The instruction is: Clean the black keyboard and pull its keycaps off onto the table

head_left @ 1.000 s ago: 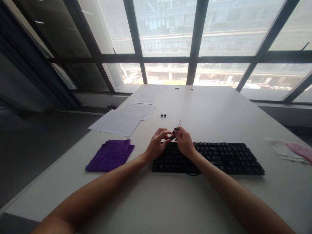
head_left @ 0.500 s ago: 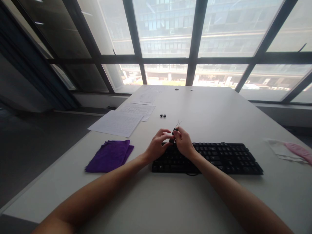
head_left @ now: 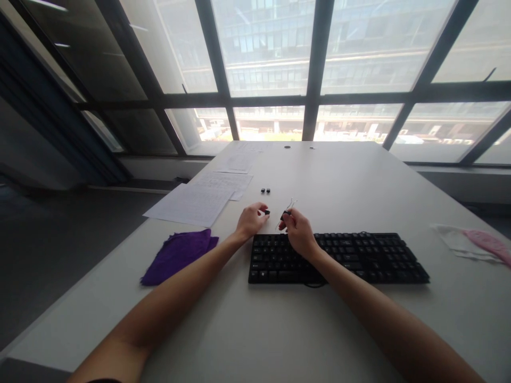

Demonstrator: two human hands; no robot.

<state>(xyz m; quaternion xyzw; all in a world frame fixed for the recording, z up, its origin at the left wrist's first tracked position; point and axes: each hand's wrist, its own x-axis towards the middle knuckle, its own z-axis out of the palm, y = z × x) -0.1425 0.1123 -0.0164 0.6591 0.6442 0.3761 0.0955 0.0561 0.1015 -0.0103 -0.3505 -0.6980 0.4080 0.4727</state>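
Observation:
My left hand (head_left: 250, 220) pinches a small black keycap (head_left: 267, 212) between thumb and fingers, just beyond the left end of the black keyboard (head_left: 371, 259). Closed around the dark handle of a wire keycap puller (head_left: 285, 214) is my right hand (head_left: 300, 232), above the keyboard's back edge. Thin wires stick out of the puller on both sides of the fist. Two more black keycaps (head_left: 265, 190) stand side by side on the table, a little past my left hand. My right hand and forearm cover part of the keys.
A folded purple cloth (head_left: 178, 258) lies left of the keyboard on the white table (head_left: 255, 330). Sheets of paper (head_left: 191, 203) spread along the left edge. White and pink fabric (head_left: 485, 247) rests at the right. Large windows stand behind the table.
My left hand has moved away from the puller, forward and to the left, carrying a keycap. My right hand stays nearly in place with the puller.

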